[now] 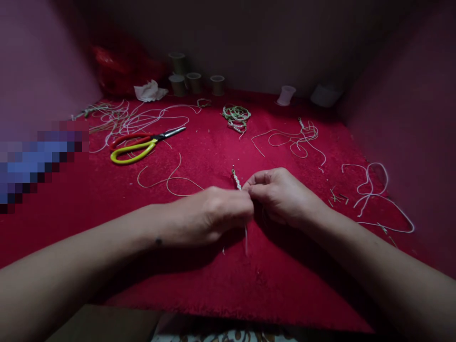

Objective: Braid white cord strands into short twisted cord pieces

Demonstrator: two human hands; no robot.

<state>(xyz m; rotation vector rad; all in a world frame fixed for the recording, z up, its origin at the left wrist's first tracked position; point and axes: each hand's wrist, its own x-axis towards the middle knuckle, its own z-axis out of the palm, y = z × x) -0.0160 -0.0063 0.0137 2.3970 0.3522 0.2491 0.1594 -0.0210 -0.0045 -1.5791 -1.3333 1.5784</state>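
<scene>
My left hand [210, 216] and my right hand [280, 194] meet over the middle of the red cloth [213, 275]. Both are closed in a pinch on a short braided cord [235, 179] that pokes up between them. A loose white strand [245, 240] hangs down from under the hands. The fingertips are partly hidden against each other.
Scissors [140, 145] with red and yellow handles lie at the left. Loose white strings [295, 137] sprawl across the cloth, with a bundle of braided cords [235, 116] at the back. Several spools [194, 81], crumpled tissue [150, 91] and a small white cup [286, 95] stand along the back wall.
</scene>
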